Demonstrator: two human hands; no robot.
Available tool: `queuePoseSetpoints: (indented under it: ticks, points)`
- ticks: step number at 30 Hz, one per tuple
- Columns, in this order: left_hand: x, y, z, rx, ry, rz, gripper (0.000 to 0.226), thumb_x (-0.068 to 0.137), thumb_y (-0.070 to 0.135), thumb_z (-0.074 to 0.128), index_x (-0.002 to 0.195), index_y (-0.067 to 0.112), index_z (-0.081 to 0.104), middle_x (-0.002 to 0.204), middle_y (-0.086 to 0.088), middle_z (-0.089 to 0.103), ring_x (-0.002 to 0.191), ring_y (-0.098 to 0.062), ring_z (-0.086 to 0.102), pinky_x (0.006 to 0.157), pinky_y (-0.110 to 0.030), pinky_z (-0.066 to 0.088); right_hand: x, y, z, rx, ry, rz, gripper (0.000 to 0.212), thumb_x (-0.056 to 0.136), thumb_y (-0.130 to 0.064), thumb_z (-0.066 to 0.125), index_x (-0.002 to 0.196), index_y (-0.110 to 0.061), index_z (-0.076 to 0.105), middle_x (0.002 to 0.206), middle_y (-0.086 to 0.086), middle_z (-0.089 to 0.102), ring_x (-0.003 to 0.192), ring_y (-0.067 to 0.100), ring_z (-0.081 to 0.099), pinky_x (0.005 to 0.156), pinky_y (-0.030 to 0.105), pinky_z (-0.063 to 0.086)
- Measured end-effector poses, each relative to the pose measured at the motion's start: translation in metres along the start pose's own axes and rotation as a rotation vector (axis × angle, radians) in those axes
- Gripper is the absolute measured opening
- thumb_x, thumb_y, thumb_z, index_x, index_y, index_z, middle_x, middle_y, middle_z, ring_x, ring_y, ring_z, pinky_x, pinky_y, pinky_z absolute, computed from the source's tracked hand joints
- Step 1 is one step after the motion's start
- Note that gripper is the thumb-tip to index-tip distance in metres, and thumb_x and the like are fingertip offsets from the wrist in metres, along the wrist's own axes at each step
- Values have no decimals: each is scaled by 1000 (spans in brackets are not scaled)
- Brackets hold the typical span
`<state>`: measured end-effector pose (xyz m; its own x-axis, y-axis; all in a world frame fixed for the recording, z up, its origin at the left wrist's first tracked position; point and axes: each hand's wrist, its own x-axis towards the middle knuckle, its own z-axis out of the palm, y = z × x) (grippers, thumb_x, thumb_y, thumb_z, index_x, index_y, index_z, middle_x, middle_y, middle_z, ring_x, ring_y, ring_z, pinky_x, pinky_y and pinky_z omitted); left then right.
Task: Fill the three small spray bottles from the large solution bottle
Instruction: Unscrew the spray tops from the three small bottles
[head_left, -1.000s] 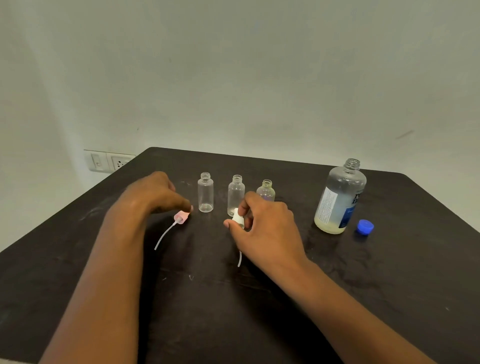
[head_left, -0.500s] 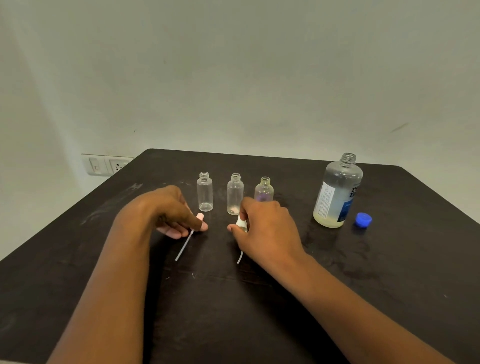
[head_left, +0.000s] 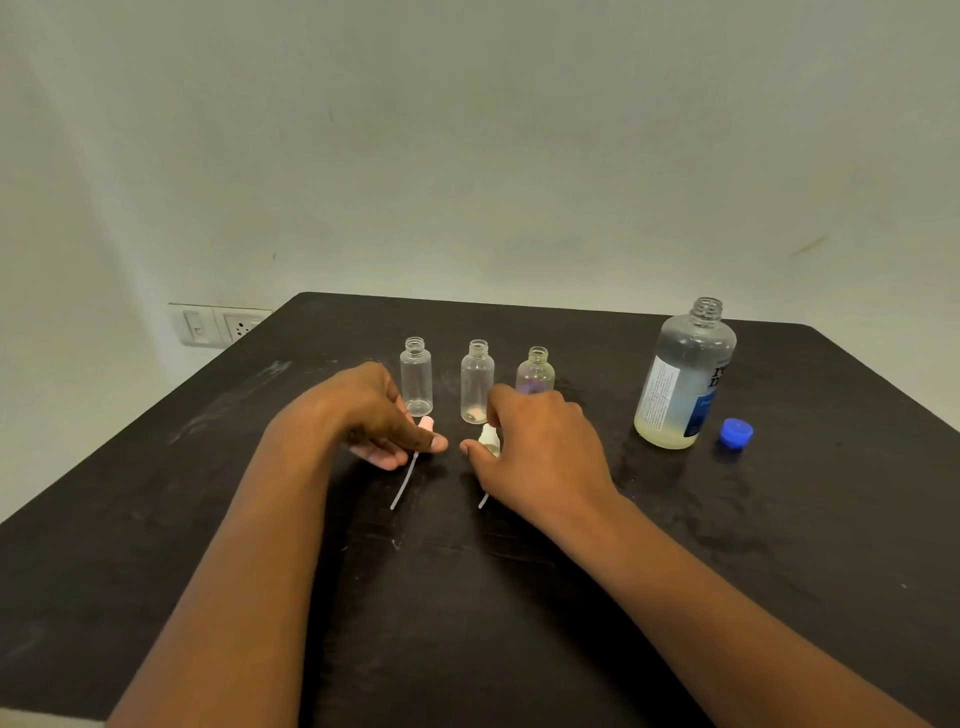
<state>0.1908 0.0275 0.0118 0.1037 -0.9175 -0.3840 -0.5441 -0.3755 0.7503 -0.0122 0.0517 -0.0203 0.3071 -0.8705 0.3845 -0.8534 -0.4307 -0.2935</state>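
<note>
A dark tabletop (head_left: 779, 545) fills the lower half of the frame, with a pale wall behind it. Two bare forearms reach in from the bottom edge, cut off below the elbows.

Three small clear spray bottles stand upright and uncapped in a row just above the middle of the frame: the left bottle (head_left: 416, 375), the middle bottle (head_left: 476, 381) and the right bottle (head_left: 535, 370). The lower part of the right bottle is hidden behind the right hand. The middle bottle shows a little something pale at its base; what it is cannot be made out.

The left hand (head_left: 371, 415), at centre left, curls its fingers down and pinches a pink spray top (head_left: 426, 423) just in front of the left bottle. Its thin white dip tube (head_left: 404, 483) slants down towards the lower left, resting on the tabletop.

The right hand (head_left: 540, 447), at centre, curls round a white spray top (head_left: 489, 439) held between thumb and fingers, just in front of the middle bottle. Most of this top is hidden by the hand; only the end of its tube (head_left: 483, 500) pokes out below.

At the right of the frame the large solution bottle (head_left: 684, 379) stands upright and open, well apart from the hands, with a shallow layer of yellowish liquid at its bottom and a partly readable label. Its blue cap (head_left: 735, 432) lies just beside it on the right.

A wall socket plate (head_left: 221, 325) sits at the left, partly cut off by the tabletop edge.
</note>
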Motion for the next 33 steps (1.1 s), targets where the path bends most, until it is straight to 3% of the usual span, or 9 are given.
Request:
queuePoseSetpoints:
  ticks: [5, 12, 15, 17, 20, 25, 28, 30, 33]
  points:
    - [0, -1, -2, -7, -19, -13, 36, 67, 9, 96, 89, -3, 72, 71, -17, 76, 55, -18, 73, 50, -27, 61, -2, -1, 0, 17, -5, 1, 34, 88, -51, 73, 103, -25, 56, 97, 2, 61, 90, 28, 59, 67, 33, 43]
    - [0, -1, -2, -10, -13, -9, 33, 69, 8, 95, 89, -5, 73, 69, -18, 76, 53, -18, 74, 48, -25, 59, -4, -4, 2, 64, -21, 4, 31, 88, -42, 75, 105, -23, 57, 73, -14, 33, 79, 19, 46, 67, 34, 47]
    - [-2, -1, -1, -20, -33, -3, 29, 71, 9, 95, 87, -4, 75, 69, -17, 76, 54, -17, 74, 49, -25, 59, -5, -6, 1, 84, -19, -1, 29, 88, -33, 75, 108, -23, 57, 72, -13, 35, 79, 21, 52, 76, 42, 57]
    - [-4, 0, 0, -21, -48, 7, 29, 76, 16, 93, 90, -5, 78, 71, -16, 77, 55, -16, 73, 50, -24, 59, -5, -8, 1, 91, -27, -9, 30, 87, -26, 74, 112, -22, 58, 71, -12, 38, 83, 27, 61, 87, 49, 59]
    - [-6, 2, 1, -2, -27, 17, 39, 87, 31, 85, 97, -6, 80, 74, -19, 77, 55, -17, 73, 51, -24, 60, -7, -10, 1, 129, -12, -9, 22, 88, -19, 70, 107, -22, 60, 75, -6, 54, 85, 29, 64, 90, 52, 58]
    - [-10, 5, 4, -62, -7, 41, 48, 104, 34, 65, 102, -13, 75, 73, -23, 75, 51, -20, 72, 47, -26, 60, -8, -12, -3, 250, 137, -20, 11, 89, -18, 67, 92, -24, 58, 70, -4, 62, 80, 22, 63, 71, 41, 60]
    - [-12, 6, 3, -126, -52, 63, 59, 107, 42, 57, 106, -15, 73, 75, -25, 75, 55, -23, 74, 51, -27, 62, -10, -16, -2, 312, 165, -25, 13, 89, -19, 70, 92, -25, 58, 66, -4, 63, 81, 22, 64, 74, 44, 60]
    - [-13, 6, 2, -162, -73, 83, 66, 106, 50, 55, 104, -13, 75, 77, -25, 76, 58, -23, 75, 54, -28, 63, -11, -17, 0, 316, 163, -34, 15, 89, -19, 70, 93, -25, 57, 63, -4, 63, 81, 20, 65, 74, 45, 60]
    - [-13, 8, 1, -172, -85, 114, 70, 92, 61, 65, 97, -7, 78, 81, -25, 77, 61, -22, 75, 52, -26, 62, -11, -17, 2, 328, 186, -70, 14, 90, -17, 71, 91, -23, 58, 63, -6, 62, 60, 9, 61, 62, 40, 59]
